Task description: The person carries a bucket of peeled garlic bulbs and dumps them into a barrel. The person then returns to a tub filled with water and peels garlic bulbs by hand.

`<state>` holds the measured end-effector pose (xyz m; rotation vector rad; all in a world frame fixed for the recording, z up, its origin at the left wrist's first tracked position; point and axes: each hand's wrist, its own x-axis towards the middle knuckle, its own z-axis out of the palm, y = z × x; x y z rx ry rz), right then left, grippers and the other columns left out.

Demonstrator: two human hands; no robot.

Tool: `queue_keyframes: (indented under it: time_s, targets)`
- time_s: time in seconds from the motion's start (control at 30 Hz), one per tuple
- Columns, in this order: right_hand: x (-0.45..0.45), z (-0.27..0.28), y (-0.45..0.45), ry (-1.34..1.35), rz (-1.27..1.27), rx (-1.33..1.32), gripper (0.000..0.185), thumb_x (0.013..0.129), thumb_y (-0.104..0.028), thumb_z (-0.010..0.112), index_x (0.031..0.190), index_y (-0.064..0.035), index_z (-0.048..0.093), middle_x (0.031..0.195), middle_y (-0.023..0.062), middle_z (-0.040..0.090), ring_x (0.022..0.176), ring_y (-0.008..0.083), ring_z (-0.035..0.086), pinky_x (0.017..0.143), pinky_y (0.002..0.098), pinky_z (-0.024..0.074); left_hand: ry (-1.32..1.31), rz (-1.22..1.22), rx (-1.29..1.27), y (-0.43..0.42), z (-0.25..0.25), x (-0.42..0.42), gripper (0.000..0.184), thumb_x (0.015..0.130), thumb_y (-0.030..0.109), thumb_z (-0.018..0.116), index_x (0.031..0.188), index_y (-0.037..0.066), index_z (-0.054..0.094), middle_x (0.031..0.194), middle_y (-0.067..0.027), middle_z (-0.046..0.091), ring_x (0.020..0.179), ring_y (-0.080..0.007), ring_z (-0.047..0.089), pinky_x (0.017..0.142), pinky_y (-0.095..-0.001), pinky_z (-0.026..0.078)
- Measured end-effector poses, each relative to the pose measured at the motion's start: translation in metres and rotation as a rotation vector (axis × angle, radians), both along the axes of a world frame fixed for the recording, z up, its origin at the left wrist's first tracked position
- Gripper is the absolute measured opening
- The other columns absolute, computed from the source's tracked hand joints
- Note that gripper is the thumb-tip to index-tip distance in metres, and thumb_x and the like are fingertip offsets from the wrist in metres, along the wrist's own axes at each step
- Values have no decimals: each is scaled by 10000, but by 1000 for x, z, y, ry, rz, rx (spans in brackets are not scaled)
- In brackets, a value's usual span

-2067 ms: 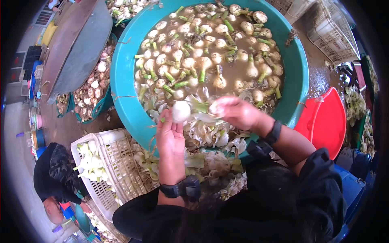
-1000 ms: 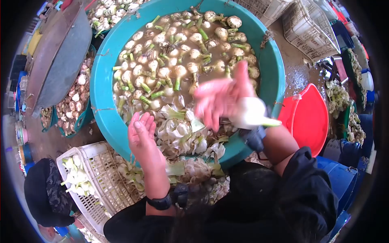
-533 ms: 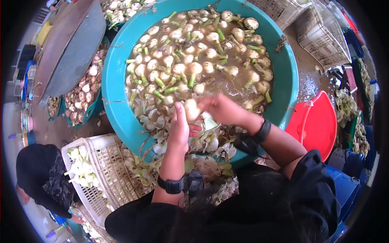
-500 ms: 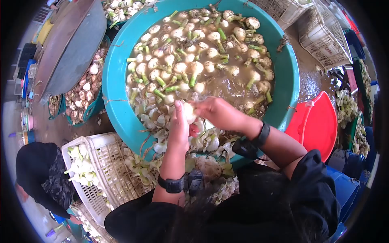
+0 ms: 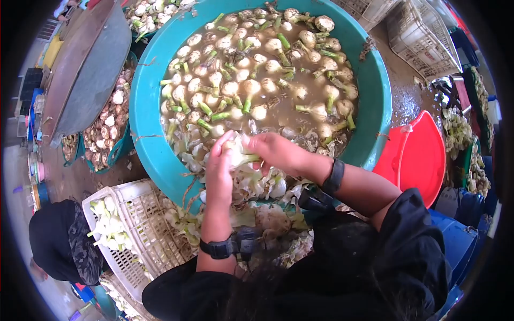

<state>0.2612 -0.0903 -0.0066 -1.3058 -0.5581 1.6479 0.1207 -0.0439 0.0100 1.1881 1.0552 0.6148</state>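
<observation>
My left hand (image 5: 218, 168) is closed around a pale garlic bulb (image 5: 234, 153) above the near side of a teal tub. The bulb's short green stem points right, towards my right hand (image 5: 279, 153). That hand's thumb and fingers are closed at the bulb's stem side; whether they pinch stem or skin I cannot tell. Beyond both hands, many garlic bulbs with cut green stems (image 5: 250, 91) float in the tub's murky brown water (image 5: 286, 115). Loose white peeled skins (image 5: 262, 182) are heaped just under my hands.
The teal tub's rim (image 5: 143, 107) curves around the work. At left stands a white crate (image 5: 152, 214) beside a co-worker in a dark head covering (image 5: 51, 241). A red basin (image 5: 423, 155) is at right, white crates (image 5: 423, 40) behind it. Teal baskets of bulbs (image 5: 110, 128) stand at far left.
Both hands have moved slightly left with the bulb. The bulb has turned, so its green stem now shows towards my right hand. The view has shifted a little.
</observation>
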Motion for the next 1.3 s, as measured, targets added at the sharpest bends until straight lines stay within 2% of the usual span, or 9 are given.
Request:
queue_keyframes:
  time_s: [0.1,0.4,0.53,0.67,0.77,0.87,1.07,1.2,1.3]
  targets:
    - [-1,-2,-6,-749,120,481,276,842,-213,555,737,38,601,519,81,506,475,131,492,458,325,404,75,-69,-39,14,-10,-9,507,886,329,473,1232,-36,409,1192,-107,492,1075,-163,471,835,-275,428]
    - [12,-7,13,-14,80,-30,235,848,-203,577,822,28,613,666,41,584,517,108,545,448,242,462,381,-337,860,-8,-4,-20,514,680,-37,604,1177,37,495,1181,-186,492,1112,-307,464,853,-331,447]
    - [8,-1,7,209,-5,-38,268,861,-217,555,972,27,568,842,86,615,603,139,578,537,257,502,136,-217,756,-15,-10,-11,266,777,-35,551,1039,8,570,1223,-173,480,1171,-275,439,909,-356,433]
    - [27,20,4,767,-407,300,308,912,-200,405,1126,15,461,1020,122,587,888,226,591,691,310,517,-609,501,-235,-10,-7,-6,257,864,213,540,1050,36,539,1158,-119,539,1081,-254,514,905,-396,449]
    - [71,41,8,390,-260,479,299,889,-231,452,1097,-25,509,965,111,606,869,237,604,664,310,516,-764,748,-533,4,-13,-28,331,850,272,560,1086,46,504,1101,-97,565,1020,-237,548,845,-393,488]
    - [39,28,-2,-1269,286,660,223,821,-226,541,884,-20,599,893,151,625,767,267,609,657,347,492,-550,716,-294,-2,-2,-26,286,831,217,592,1032,28,518,1096,-92,558,985,-226,564,815,-370,518]
    - [-7,48,8,-983,271,536,156,763,-180,556,773,-33,604,664,147,577,590,335,571,572,407,464,121,538,640,-32,14,1,132,801,0,584,923,-47,600,1122,-117,514,968,-183,541,787,-277,471]
    - [0,10,13,-1022,152,436,162,746,-147,513,690,-19,594,653,184,580,623,346,583,588,410,479,-25,631,496,-30,6,-6,202,822,84,596,1004,-1,570,1100,-103,530,951,-181,552,790,-299,474]
    - [38,-21,16,-1121,139,221,265,792,-238,471,754,-23,621,684,204,587,650,347,595,622,428,481,-486,758,-299,-17,17,-16,441,798,373,606,1093,66,490,1032,-77,565,909,-190,572,750,-313,523]
